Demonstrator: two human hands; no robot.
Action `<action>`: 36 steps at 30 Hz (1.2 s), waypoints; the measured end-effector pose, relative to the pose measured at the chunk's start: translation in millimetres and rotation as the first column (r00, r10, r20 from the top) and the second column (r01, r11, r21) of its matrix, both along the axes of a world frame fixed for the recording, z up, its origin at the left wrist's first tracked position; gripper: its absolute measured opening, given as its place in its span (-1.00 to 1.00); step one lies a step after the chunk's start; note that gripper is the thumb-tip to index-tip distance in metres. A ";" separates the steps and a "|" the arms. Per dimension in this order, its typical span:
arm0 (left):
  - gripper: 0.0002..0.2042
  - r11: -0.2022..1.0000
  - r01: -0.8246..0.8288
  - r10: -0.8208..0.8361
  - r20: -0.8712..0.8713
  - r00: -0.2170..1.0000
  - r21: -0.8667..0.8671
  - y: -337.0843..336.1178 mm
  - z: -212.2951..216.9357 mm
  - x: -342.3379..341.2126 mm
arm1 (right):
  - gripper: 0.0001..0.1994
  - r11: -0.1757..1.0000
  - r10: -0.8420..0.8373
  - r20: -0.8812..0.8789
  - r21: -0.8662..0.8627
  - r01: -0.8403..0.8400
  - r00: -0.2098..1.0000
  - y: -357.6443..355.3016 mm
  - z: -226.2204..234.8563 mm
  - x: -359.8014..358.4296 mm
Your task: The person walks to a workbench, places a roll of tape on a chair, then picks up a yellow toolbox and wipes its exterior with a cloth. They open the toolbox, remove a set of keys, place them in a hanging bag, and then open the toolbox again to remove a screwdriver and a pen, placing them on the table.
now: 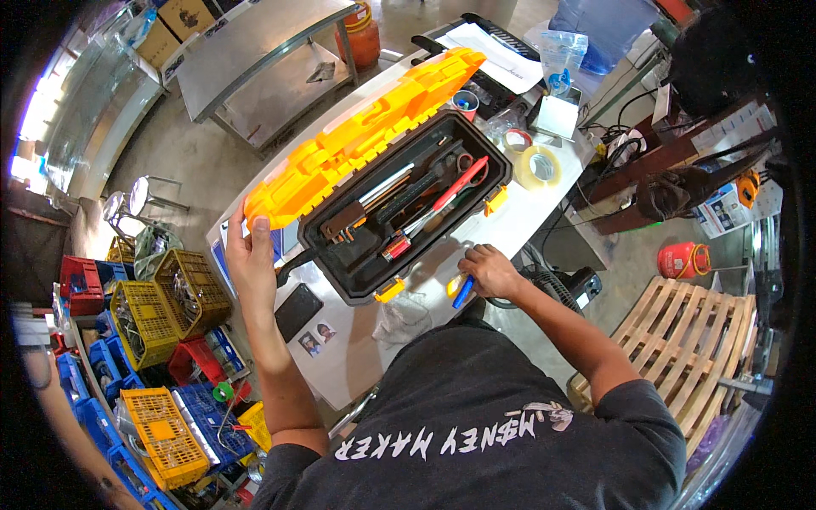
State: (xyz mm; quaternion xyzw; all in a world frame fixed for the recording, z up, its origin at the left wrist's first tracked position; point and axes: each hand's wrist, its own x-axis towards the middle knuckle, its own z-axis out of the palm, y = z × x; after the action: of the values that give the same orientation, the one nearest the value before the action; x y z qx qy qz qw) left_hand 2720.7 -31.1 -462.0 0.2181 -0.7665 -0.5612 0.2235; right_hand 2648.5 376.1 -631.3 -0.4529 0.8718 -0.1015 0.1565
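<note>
My left hand (252, 255) pinches the yellow lid (361, 134) by its corner; my right (491, 270) is closed around a blue-and-yellow tool (463, 291). The open toolbox (361, 291) sits on the table (353, 365) — a tape roll (538, 184) beside its far end, a black phone (299, 311) near my left.

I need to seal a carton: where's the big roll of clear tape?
In the head view, the big roll of clear tape lies on the white table, beyond the right end of the open black toolbox, beside a smaller reddish roll.

Left hand (252, 255) stretched forward; right hand (490, 270) curled, back facing up
</note>
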 end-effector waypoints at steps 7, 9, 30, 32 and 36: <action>-0.51 1.000 0.015 -0.014 0.063 0.998 -0.009 2.1 3.1 6.0 | -0.67 0.965 -0.179 -0.324 -0.242 0.102 0.929 -12.9 -27.2 -14.7; -0.48 1.000 0.007 -0.007 0.090 0.996 -0.001 2.9 1.7 10.2 | -0.69 0.936 -0.234 -0.231 -0.315 0.155 0.944 -8.7 -15.8 -11.1; -0.37 0.994 0.078 -0.071 0.083 0.994 -0.082 28.3 -14.7 38.3 | -0.73 0.954 -0.174 -0.268 -0.283 0.096 0.948 -56.5 74.9 -108.6; -0.37 0.994 0.090 -0.086 0.064 0.994 -0.056 27.8 -14.9 37.4 | -0.73 0.953 -0.102 -0.300 -0.304 0.006 0.949 -60.8 75.1 -109.4; -0.37 0.994 0.084 -0.081 0.032 0.996 -0.075 26.2 -16.8 36.4 | -0.76 0.768 -0.347 -0.327 -0.637 0.066 0.879 -52.5 68.2 -102.6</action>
State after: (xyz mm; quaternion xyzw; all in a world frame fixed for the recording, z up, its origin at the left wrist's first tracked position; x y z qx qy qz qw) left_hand 2757.1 -4.9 -478.7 0.1858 -0.7988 -0.5372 0.1970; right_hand 2545.9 323.6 -563.1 -0.3881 0.8499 -0.2919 -0.2044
